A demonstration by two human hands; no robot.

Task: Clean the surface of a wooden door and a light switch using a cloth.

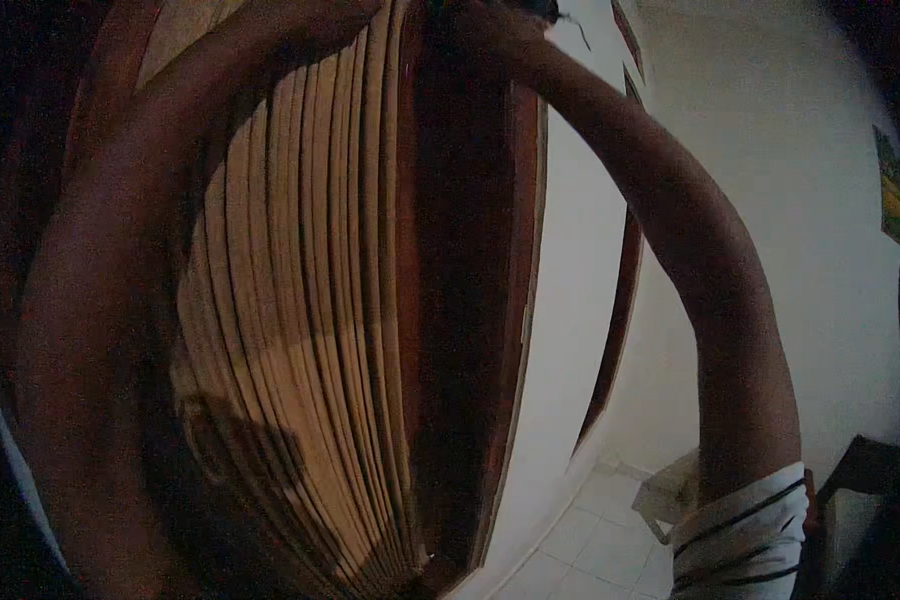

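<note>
A tan curtain (pixel 315 285) hangs in long narrow folds in front of me, with shadows across its lower part. Both my arms reach up to the top edge of the view. My left hand (pixel 349 19) is dark and cut off there, close to the upper folds of the curtain; its fingers are hidden. Higher up on the right, my right hand (pixel 499 34) is in front of the top of a dark doorway (pixel 461 300). Beside it, a small black object (pixel 536 7) shows at the edge, with a thin strand sticking out. Whether either hand grips something is too dark to see.
A reddish-brown wooden frame (pixel 521 300) borders the doorway on the right, next to a white wall (pixel 574 285). Pale floor tiles (pixel 592 551) lie at lower right, near dark furniture (pixel 866 465). A colourful picture (pixel 896 187) is at the far right.
</note>
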